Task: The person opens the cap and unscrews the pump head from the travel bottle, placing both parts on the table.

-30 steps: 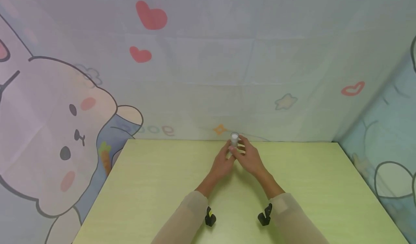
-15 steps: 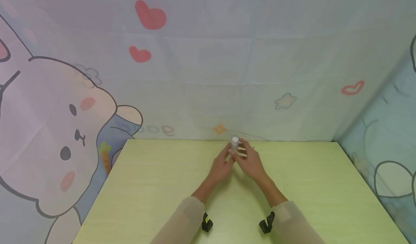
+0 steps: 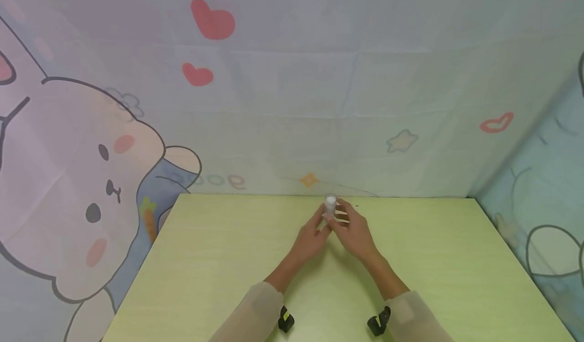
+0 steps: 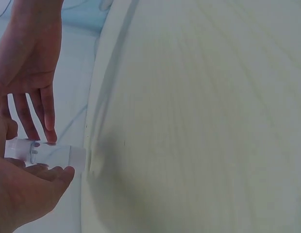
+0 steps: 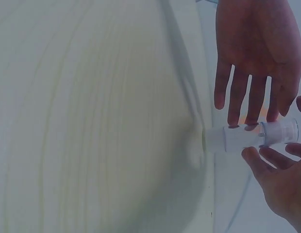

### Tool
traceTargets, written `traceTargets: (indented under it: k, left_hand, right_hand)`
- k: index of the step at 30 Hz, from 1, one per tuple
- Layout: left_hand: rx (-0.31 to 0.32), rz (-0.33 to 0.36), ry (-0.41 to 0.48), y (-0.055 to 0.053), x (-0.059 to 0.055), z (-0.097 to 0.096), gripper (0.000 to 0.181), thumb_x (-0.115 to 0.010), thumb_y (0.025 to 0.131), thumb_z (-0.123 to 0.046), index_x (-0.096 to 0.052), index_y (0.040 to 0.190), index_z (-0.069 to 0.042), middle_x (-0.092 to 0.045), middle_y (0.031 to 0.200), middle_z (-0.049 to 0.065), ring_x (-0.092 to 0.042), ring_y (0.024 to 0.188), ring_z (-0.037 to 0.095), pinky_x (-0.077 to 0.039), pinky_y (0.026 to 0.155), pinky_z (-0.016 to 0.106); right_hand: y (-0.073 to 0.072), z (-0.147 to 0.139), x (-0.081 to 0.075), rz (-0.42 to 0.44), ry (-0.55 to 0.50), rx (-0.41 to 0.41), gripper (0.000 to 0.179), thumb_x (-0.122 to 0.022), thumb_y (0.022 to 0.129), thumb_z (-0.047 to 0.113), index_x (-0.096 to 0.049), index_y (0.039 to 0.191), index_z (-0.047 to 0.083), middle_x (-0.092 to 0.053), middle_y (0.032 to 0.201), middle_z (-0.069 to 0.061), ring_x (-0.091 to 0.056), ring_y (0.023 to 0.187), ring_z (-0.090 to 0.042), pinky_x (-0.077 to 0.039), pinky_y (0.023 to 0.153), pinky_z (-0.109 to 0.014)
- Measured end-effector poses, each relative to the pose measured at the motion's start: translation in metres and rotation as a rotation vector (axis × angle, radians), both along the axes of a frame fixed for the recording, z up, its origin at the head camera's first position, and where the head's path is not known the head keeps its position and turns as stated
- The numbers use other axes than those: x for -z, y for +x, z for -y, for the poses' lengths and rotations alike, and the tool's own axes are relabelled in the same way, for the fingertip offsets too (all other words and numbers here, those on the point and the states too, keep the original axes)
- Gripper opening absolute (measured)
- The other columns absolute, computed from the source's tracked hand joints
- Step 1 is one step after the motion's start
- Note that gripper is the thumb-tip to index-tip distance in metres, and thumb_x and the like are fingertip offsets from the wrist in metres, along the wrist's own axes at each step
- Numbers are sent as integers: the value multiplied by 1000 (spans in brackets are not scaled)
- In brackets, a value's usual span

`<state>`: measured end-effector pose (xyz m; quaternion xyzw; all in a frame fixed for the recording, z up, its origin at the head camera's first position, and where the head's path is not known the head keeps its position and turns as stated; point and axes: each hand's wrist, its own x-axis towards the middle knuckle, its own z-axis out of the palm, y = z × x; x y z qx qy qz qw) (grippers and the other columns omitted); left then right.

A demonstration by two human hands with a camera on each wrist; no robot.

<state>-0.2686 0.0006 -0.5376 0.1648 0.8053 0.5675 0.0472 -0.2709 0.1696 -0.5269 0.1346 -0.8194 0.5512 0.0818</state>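
Clear bottle, upright toward twelve o'clock at the far side of the table, is pinched by left hand and right hand, fingers partly curled, seemingly mid-handling, the next move needing even grip

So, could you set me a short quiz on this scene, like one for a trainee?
1. Multiple choice: what are the left hand and right hand holding?
A) a spoon
B) a small clear container
C) a book

2. True or false: only the right hand touches it.

3. Fill in: in the head view, it shows near the ____ edge of the table.

Key:
1. B.
2. False; fingers of both hands are on it.
3. Far.
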Motion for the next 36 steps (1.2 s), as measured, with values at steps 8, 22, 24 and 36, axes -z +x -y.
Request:
traceTargets:
  k: [8,22,24,36]
  left_hand:
    - [-8,-6,27,5,0,2,66,-51,112,-42,-26,169,-20,-37,169,7,-43,150,36,-47,116,52]
    - [6,-15,36,13,4,4,62,-51,112,-36,-31,168,-17,-39,168,6,-45,149,36,-49,114,49]
    - [8,-17,43,13,5,4,61,-51,113,-35,-32,167,-17,-39,168,8,-45,149,37,-49,114,50]
    - [30,-12,88,14,2,2,56,-51,114,-34,-36,165,-14,-40,167,11,-45,148,42,-47,115,54]
  right_hand:
    - [5,-1,1,-39,8,-5,60,-69,105,33,-47,157,10,-60,146,-22,-64,128,-42,-58,102,-53]
    - [14,-6,5,-89,14,-17,56,-70,105,24,-49,154,8,-63,140,-24,-67,121,-44,-60,98,-54]
    - [16,-7,5,-87,21,-18,57,-71,105,24,-49,154,8,-64,139,-23,-68,121,-43,-60,97,-53]
    - [19,-10,7,-86,40,-13,56,-70,105,19,-47,154,6,-64,138,-25,-68,120,-44,-60,98,-54]
